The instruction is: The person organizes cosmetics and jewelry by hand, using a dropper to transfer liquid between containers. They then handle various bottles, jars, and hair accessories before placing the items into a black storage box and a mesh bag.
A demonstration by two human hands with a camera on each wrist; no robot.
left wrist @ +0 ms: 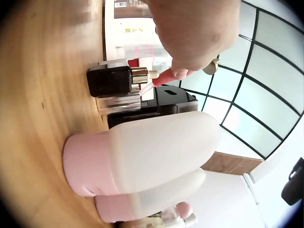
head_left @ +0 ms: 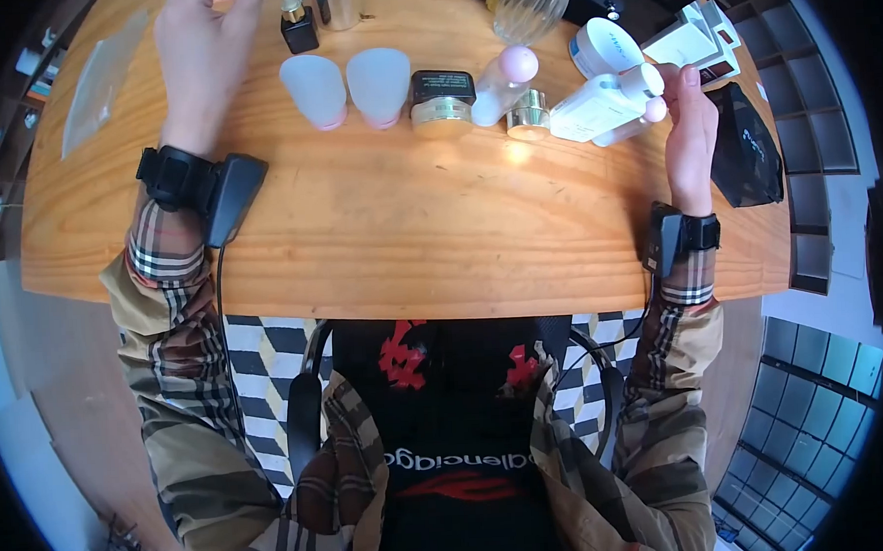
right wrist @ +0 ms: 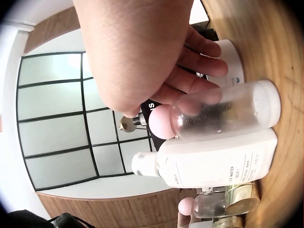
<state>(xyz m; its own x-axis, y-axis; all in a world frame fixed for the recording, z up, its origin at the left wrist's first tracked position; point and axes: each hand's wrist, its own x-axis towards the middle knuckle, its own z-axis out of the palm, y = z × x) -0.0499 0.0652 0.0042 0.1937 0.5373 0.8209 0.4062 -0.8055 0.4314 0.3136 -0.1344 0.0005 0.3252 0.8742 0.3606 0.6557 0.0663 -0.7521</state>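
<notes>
My left hand (head_left: 205,59) reaches to the far edge, its fingertips cut off in the head view. In the left wrist view it pinches a slim pink tube with a pale end (left wrist: 164,78), close by a silvery cup (left wrist: 118,103) and a dark dropper bottle (left wrist: 110,80). My right hand (head_left: 689,132) is at the right end of the row. Its loosely extended fingers lie against a clear bottle with a pink ball cap (right wrist: 228,111). Touching that bottle is a white lotion bottle (right wrist: 218,161). A white round jar (right wrist: 230,61) stands beyond the fingers.
Two frosted bottles with pink caps down (head_left: 379,86), a dark-lidded jar (head_left: 442,103), another pink-ball bottle (head_left: 502,81) and a small gold-rimmed jar (head_left: 528,116) line the wooden table (head_left: 410,228). Behind stands a ribbed glass bottle (head_left: 530,11). A black pouch (head_left: 744,149) lies far right.
</notes>
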